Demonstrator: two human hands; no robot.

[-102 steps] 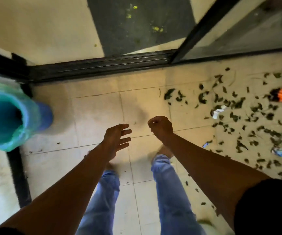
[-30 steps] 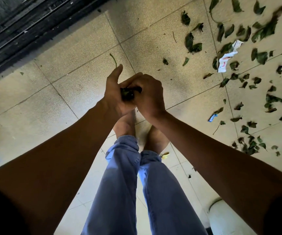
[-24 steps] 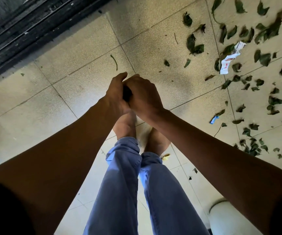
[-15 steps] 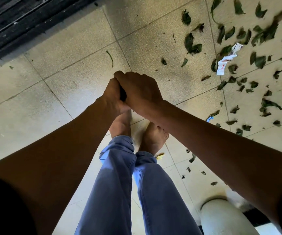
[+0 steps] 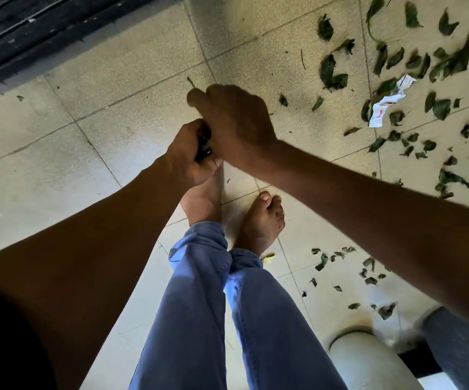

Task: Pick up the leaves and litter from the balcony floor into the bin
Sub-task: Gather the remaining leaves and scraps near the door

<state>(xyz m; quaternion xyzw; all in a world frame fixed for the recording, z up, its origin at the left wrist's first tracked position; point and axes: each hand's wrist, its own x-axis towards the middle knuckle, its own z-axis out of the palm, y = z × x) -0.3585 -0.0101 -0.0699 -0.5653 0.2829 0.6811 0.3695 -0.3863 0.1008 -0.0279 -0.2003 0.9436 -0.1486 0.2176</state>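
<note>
Dark green crumpled leaves (image 5: 204,143) sit bunched in the left hand (image 5: 184,160), whose fingers curl round them, likely to free the right hand (image 5: 234,122); it hovers blurred, loosely curled, its hold unclear. More scattered leaves (image 5: 332,71) and a white paper scrap (image 5: 382,111) litter the beige tiled floor (image 5: 132,88). No bin shows.

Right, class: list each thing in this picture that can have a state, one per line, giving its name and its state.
left hand: curled round a bunch of dark leaves
bunch of leaves: gripped, mostly hidden in the fist
right hand: blurred, over the left; grip cannot be told
loose leaves: scattered on the tiles, not picked up
white wrapper: crumpled, lying among the leaves
floor tiles: littered on the right side
</note>
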